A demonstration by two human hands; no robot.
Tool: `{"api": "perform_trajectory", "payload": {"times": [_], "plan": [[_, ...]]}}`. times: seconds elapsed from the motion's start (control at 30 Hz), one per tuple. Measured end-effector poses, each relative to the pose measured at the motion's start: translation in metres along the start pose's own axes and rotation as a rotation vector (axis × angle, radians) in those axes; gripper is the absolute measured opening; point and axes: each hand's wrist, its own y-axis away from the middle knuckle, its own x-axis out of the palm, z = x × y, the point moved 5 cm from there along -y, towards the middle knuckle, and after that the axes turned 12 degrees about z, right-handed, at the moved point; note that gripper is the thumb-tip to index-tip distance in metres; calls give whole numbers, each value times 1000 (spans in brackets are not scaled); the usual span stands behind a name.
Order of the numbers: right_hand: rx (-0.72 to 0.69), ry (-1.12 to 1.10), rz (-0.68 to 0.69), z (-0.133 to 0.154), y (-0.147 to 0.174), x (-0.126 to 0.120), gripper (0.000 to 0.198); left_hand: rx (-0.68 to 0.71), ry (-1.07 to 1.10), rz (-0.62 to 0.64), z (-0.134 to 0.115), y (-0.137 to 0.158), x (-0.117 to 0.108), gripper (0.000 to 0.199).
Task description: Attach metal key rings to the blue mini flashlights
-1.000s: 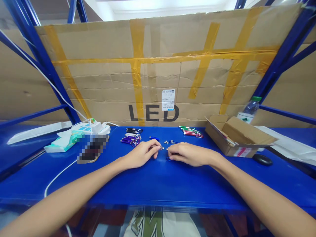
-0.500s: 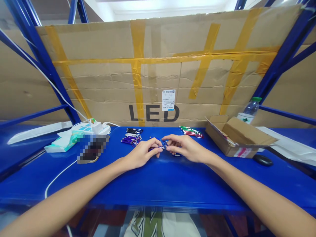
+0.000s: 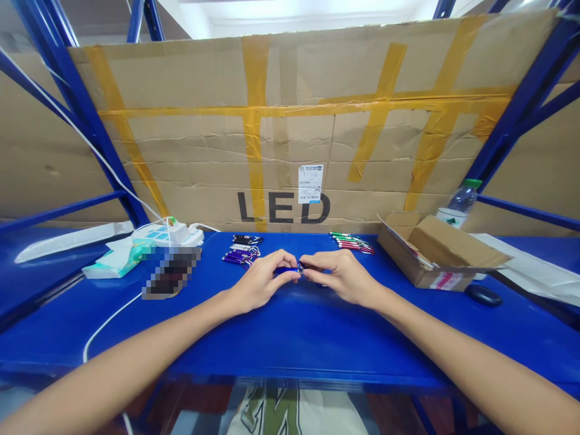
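Torch: small blue torch (image 3: 286, 270) is lying crosswise between the two hands, just above the blue table (image 3: 290, 338), near its middle.
Long axis: it is running left to right, its left part inside the left hand's fingers and its right end pointing at the right hand.
Left hand (image 3: 259, 281): fingers are curling narrowly round the torch body, holding it.
Right hand (image 3: 341, 277): fingertips are pinching together at the torch's right end, where the hands are meeting; what they are gripping there cannot be told.
Nearer hand: both are touching it, the left one carrying most of its length.
Hidden: fingers are covering most of the torch; any small loose part at the join is too tiny to make out.
Around: purple torches (image 3: 240, 258) are lying far-left of the hands, red and green ones (image 3: 351, 242) far-right, an open carton (image 3: 437, 251) further right.
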Motion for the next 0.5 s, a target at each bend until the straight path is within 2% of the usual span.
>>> {"api": "perform_trajectory", "payload": {"times": [0.13, 0.2, 0.27, 0.4, 0.5], "plan": [[-13, -12, -21, -1, 0, 2, 34, -24, 11, -70, -1, 0, -5, 20], [14, -20, -25, -7, 1, 1, 34, -45, -27, -63, 0, -1, -8, 22], [55, -52, 39, -14, 1, -1, 35, -52, -113, -31, 2, -2, -11, 23], [128, -143, 286, -23, 5, -1, 34, 11, -272, 160, 4, -2, -4, 24], [193, -189, 320, -27, 6, -3, 45, 43, -262, 326, 2, 1, 8, 27]]}}
